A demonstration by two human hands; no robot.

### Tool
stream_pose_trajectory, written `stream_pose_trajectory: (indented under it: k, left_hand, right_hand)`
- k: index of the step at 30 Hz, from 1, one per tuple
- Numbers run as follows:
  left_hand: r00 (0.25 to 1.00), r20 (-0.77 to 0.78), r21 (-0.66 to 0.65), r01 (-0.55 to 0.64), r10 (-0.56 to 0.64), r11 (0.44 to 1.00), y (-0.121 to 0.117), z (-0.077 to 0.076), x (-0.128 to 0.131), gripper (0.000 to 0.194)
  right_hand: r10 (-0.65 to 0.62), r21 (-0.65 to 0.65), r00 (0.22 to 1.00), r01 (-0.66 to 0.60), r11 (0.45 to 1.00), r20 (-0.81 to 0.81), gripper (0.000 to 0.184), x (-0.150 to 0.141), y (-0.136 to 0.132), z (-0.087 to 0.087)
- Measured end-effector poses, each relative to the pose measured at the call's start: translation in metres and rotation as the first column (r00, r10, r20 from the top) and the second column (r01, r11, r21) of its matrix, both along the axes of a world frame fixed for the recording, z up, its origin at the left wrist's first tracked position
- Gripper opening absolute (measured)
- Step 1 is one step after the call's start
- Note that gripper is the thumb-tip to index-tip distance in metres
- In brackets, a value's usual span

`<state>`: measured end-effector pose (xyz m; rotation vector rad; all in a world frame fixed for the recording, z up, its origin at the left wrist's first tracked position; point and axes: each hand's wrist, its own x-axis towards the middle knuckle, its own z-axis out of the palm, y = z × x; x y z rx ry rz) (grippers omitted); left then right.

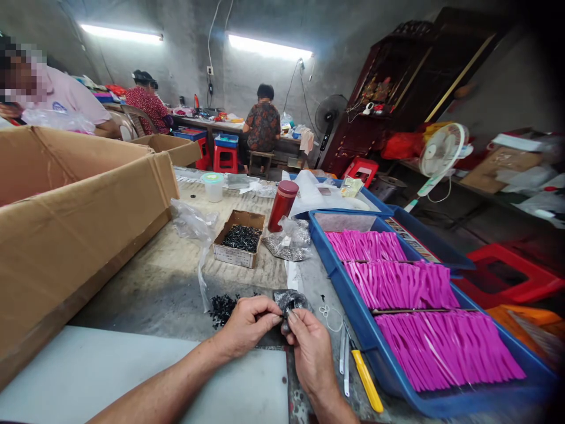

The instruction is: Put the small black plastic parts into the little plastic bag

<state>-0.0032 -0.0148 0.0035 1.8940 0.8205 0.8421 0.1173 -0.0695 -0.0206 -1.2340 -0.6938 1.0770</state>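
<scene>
My left hand (pixel 251 324) and my right hand (pixel 311 347) meet over the front of the workbench, thumbs and fingers pinched together. Between the fingertips is something small and dark, too small to make out. Just behind them lies a crumpled dark plastic bag (pixel 289 297), partly covered by my fingers. A loose pile of small black parts (pixel 223 309) sits left of my left hand. Right of my right hand are a white loop of string (pixel 326 312), thin metal strips (pixel 344 359) and a tool with a yellow handle (pixel 366 380).
A blue tray (pixel 324 259) holds rows of magenta strips (pixel 445 347) on the right. Farther back stand a small carton (pixel 233 257) of black pieces, a red-brown flask (pixel 282 206) and a bag of small metal parts (pixel 289 241). A large cardboard box (pixel 88 229) borders the left; several people sit behind.
</scene>
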Motion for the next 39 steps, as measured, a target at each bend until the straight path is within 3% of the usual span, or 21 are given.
stream_pose_trajectory:
  k: [14,23,39]
  left_hand:
    - [0.999,-0.032,0.029,0.022,-0.021,0.999,-0.001,0.001,0.001,0.014]
    - [0.998,-0.063,0.08,0.024,-0.019,0.996,-0.001,-0.002,-0.001,0.015]
    - [0.999,-0.05,0.011,0.019,-0.019,1.0,0.001,0.002,0.0,0.014]
  right_hand:
    - [-0.008,0.001,1.0,0.008,1.0,0.001,0.021,-0.002,0.0,0.001]
    - [-0.011,-0.02,0.984,0.015,1.0,0.178,0.023,-0.002,0.0,0.004]
    - [0.066,-0.044,0.972,-0.058,0.997,0.224,0.023,0.001,0.002,0.008]
